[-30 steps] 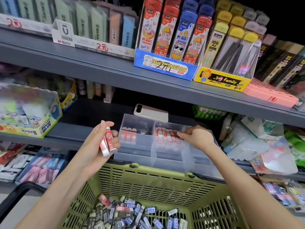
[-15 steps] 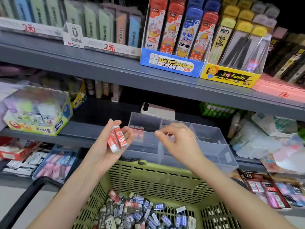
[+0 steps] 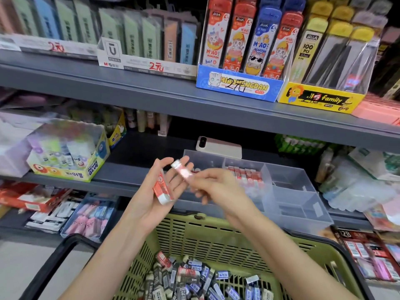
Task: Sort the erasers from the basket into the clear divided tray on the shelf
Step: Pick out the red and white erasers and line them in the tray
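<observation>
Right hand [image 3: 216, 185] now on left hand's [image 3: 155, 191] eraser [image 3: 181, 171]

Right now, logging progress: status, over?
Left hand holds red eraser. Right hand pinches second eraser, blurred. Tray part filled. Nothing blocking.

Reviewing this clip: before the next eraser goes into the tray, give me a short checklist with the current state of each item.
1. Right hand grips the blurred red eraser: ok, pinched at its fingertips.
2. Left hand holds a second red eraser: ok.
3. Clear divided tray on the shelf within view: ok.
4. Compartment with matching red erasers has room: cannot tell, the hand covers part.
5. Front right compartments empty: ok.
6. Green basket below holds more erasers: ok.
</observation>
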Motion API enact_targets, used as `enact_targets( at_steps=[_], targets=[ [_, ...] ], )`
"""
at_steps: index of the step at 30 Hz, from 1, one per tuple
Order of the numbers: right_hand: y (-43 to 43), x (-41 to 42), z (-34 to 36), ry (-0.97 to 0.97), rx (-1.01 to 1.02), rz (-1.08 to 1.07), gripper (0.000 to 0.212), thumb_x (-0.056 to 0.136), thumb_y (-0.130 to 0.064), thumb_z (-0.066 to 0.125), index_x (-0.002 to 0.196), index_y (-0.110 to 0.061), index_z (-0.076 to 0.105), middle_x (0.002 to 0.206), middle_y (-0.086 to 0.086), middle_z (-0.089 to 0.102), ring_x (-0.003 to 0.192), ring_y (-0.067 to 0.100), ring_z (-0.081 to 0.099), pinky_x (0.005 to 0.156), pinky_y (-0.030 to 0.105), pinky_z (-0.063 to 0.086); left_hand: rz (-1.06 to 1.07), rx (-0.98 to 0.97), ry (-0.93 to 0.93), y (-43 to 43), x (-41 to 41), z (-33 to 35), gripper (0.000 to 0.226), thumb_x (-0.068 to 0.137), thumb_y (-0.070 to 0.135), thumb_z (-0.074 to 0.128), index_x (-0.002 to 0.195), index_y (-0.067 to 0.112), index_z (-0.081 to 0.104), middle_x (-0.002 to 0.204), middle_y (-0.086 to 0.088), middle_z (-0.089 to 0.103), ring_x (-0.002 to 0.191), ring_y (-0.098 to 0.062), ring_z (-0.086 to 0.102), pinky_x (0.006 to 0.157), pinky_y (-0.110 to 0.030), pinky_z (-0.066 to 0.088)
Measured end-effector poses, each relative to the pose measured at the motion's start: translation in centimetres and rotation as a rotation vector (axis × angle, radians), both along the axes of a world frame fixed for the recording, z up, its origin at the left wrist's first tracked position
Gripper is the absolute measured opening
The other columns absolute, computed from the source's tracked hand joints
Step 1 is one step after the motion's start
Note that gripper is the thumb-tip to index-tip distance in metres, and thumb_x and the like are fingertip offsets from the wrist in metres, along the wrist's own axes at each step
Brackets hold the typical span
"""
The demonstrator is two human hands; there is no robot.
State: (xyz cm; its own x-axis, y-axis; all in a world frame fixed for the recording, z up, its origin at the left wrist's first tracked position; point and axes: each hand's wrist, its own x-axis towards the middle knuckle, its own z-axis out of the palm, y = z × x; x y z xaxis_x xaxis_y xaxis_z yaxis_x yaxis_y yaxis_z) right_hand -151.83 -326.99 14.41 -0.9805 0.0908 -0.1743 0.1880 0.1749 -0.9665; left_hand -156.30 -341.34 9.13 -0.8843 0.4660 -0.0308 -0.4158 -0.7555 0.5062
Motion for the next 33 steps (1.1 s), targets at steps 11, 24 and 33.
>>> enact_targets(
  at_steps=[11,24,33],
  targets=[
    [9.9,-3.2,-0.8,-0.056,0.846,-0.432,0.046,0.073,-0.056,0.069,0.066,-0.01,0.07,0.067,0.007,0.067,0.069,0.025,0.061,0.057,0.027,0.037,0.013,-0.012,-0.131,0.3,0.0,-0.1,0.035,0.082,0.035,0.058,0.105,0.009,0.055,0.112,-0.022,0.067,0.106,-0.034,0.065,0.077,-0.041,0.058],
    [9.8,-5.6,-3.3,-0.128,0.619,-0.187,0.031,0.085,-0.033,0.061,0.069,-0.007,0.068,0.074,0.011,0.066,0.074,0.028,0.057,0.065,0.03,0.041,0.054,-0.152,-0.053,0.7,-0.3,-0.6,0.045,0.075,0.055,0.05,0.09,0.013,0.052,0.052,0.004,0.038,0.039,-0.005,0.035,0.031,-0.015,0.033],
    [3.3,-0.6,-0.5,0.326,0.623,-0.154,0.032,0.081,-0.047,0.058,0.056,-0.027,0.058,0.055,-0.009,0.057,0.058,0.007,0.051,0.057,0.026,0.037,0.132,-0.122,-0.099,1.1,-0.1,-0.2,0.047,0.071,0.062,0.048,0.067,0.016,0.05,0.054,0.003,0.035,0.044,-0.009,0.033,0.037,-0.019,0.036]
  ],
)
